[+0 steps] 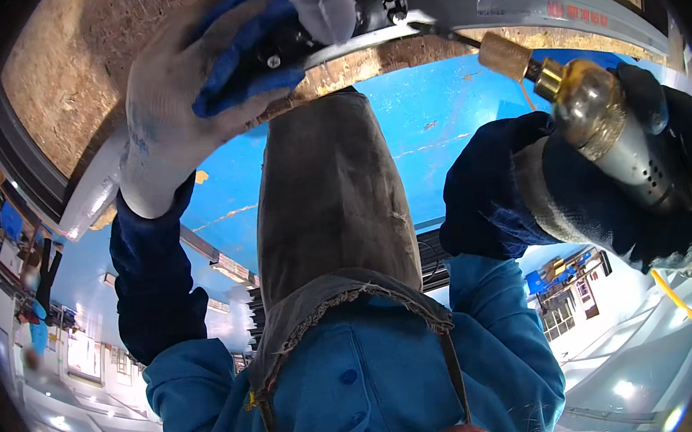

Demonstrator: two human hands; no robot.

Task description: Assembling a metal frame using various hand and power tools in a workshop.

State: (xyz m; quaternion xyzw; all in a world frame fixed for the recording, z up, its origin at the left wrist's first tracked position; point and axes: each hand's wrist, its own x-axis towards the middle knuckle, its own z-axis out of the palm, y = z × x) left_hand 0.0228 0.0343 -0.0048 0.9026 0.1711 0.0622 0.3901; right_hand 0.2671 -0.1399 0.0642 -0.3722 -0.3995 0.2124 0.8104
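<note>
My right hand (600, 174), in a dark blue and grey glove, is wrapped round a pneumatic die grinder (635, 160) with a brass-coloured collar. From its knurled nose (505, 56) a thin shaft runs left toward the end of a black part with screws (380, 9); whether its tip touches is too small to tell. On the left, my left hand (186, 107), in a white glove with blue-coated fingers, grips that black part. A long grey metal bar (507, 0) with a label and red print curves away to the right of it. A translucent rounded tube (323, 9) hangs in front of the part.
A worn chipboard bench top (72, 83) lies under the work, with a dark rail (24, 142) along its left side. Below it spreads a scuffed blue surface (428, 122). A yellow hose (679, 299) hangs near the grinder's rear. Another person (36, 318) stands far left.
</note>
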